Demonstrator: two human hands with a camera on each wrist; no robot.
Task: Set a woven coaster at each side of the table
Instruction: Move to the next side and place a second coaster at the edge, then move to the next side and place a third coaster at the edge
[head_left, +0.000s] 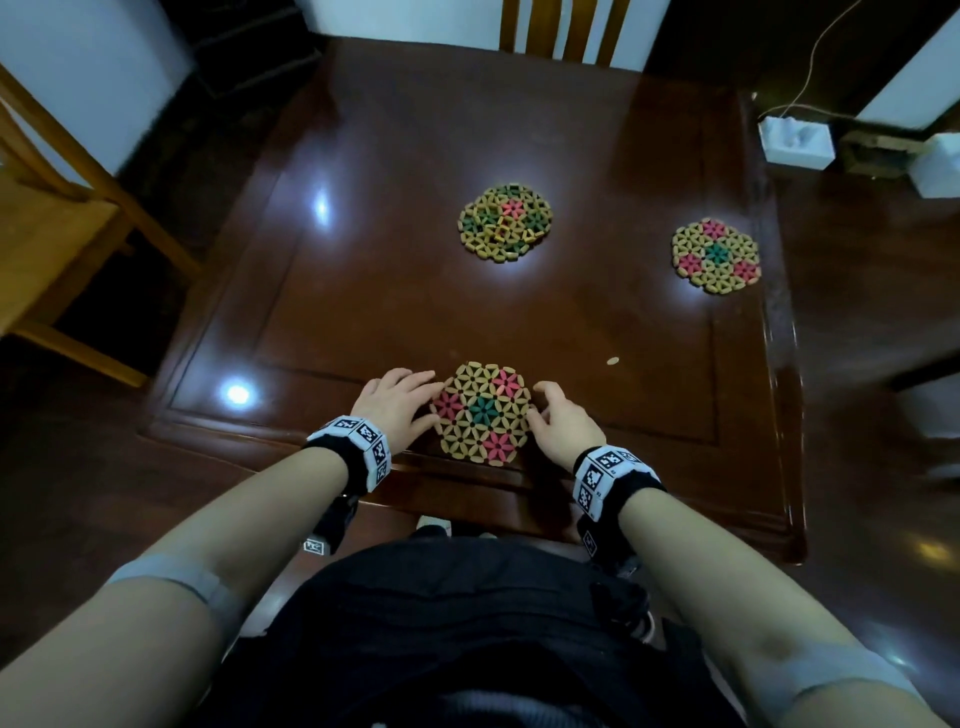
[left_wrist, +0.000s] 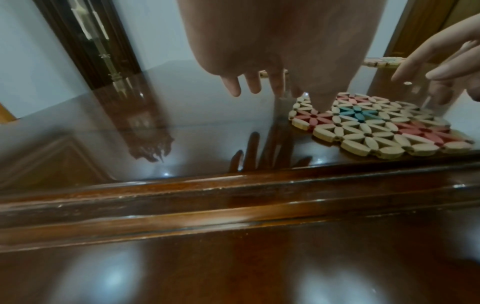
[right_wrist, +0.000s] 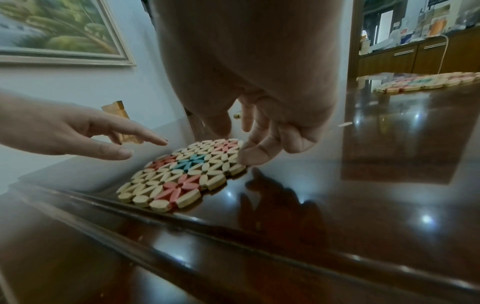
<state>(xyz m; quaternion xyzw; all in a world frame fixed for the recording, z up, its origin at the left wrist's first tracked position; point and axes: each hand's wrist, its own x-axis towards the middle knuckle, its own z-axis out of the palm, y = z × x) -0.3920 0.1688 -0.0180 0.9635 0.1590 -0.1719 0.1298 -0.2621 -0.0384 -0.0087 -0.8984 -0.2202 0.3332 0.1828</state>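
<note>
A round woven coaster with pink and green flowers lies flat by the near edge of the dark wooden table. My left hand has straight fingers, and its thumb rests on the coaster's left edge. My right hand is loosely curled at the right edge, with its thumb touching the coaster's rim. A stack of coasters sits in the table's middle. Another single coaster lies by the right edge.
A small loose bead lies on the table to the right of the near coaster. A wooden chair stands at the left and another at the far side. A white power strip sits on the floor at the right.
</note>
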